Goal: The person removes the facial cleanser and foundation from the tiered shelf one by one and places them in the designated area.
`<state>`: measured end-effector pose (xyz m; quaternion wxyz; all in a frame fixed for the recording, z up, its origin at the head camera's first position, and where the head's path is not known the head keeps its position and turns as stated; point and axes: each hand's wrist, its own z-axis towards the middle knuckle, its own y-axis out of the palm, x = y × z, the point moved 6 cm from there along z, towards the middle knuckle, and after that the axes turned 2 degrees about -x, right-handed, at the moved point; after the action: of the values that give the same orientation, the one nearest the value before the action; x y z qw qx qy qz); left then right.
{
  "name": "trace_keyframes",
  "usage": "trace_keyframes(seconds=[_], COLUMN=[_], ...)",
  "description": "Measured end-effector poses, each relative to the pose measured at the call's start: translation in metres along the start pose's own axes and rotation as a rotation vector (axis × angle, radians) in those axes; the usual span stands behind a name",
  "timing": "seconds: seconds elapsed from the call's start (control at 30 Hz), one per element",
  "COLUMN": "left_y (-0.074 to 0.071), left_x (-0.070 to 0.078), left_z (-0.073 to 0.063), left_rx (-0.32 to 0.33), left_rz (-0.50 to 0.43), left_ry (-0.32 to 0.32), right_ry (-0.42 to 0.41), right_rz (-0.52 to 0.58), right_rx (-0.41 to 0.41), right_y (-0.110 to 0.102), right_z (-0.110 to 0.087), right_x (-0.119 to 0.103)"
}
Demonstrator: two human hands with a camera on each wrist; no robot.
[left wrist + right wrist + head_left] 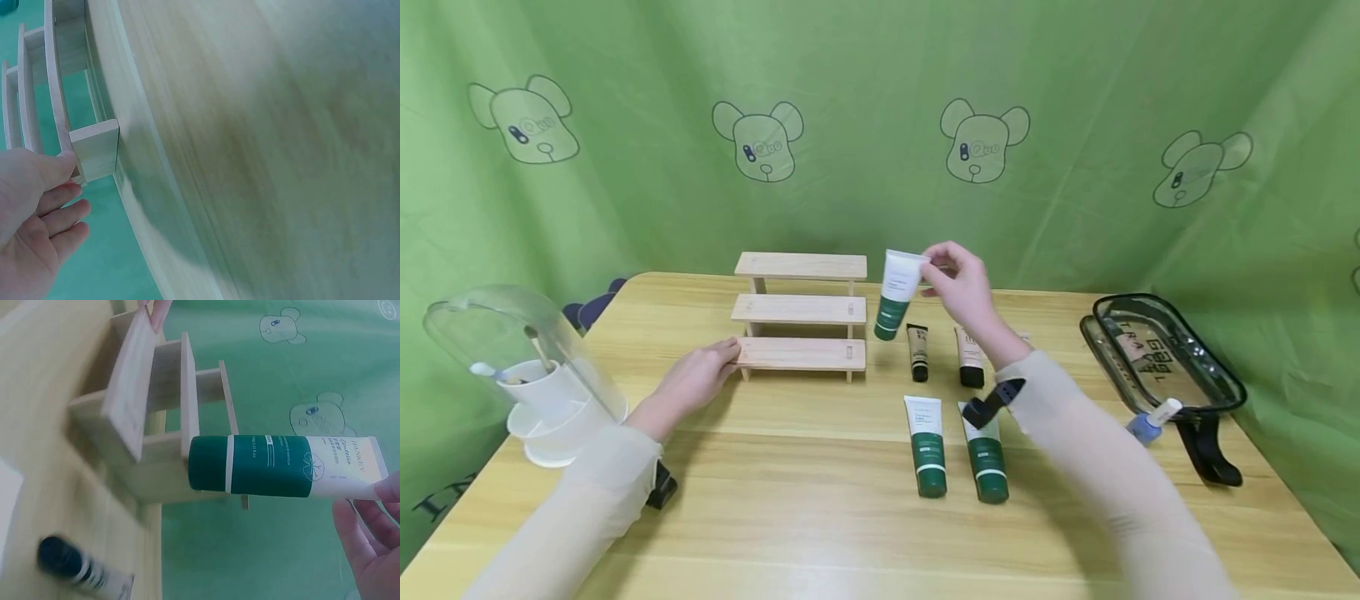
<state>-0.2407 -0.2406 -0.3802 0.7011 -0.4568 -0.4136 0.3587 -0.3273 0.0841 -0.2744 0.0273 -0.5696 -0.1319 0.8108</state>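
In the head view, a three-step wooden rack stands towards the back of the table. My left hand pinches the left end of its lowest step, thumb on the board in the left wrist view. My right hand pinches the flat white end of a green-and-white squeeze tube. That tube hangs in the air, green cap downward, just right of the rack. In the right wrist view, the tube shows its printed label, with the rack behind it.
Two more green-and-white tubes lie at front right. Behind them are a small gold tube and a pink tube. A clear black-rimmed pouch and blue bottle sit right. A domed brush holder stands left.
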Motion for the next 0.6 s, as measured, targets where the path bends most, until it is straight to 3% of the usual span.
trace_keyframes(seconds=[0.23, 0.6], left_y=[-0.002, 0.000], left_x=[0.002, -0.001], left_z=[-0.001, 0.000], left_rx=[-0.001, 0.010], left_rz=[-0.003, -0.006], left_ry=[-0.001, 0.010], right_ry=[0.031, 0.122], right_rz=[-0.005, -0.133], right_rx=[0.017, 0.021], right_y=[-0.041, -0.094], right_z=[-0.028, -0.072], right_x=[0.020, 0.059])
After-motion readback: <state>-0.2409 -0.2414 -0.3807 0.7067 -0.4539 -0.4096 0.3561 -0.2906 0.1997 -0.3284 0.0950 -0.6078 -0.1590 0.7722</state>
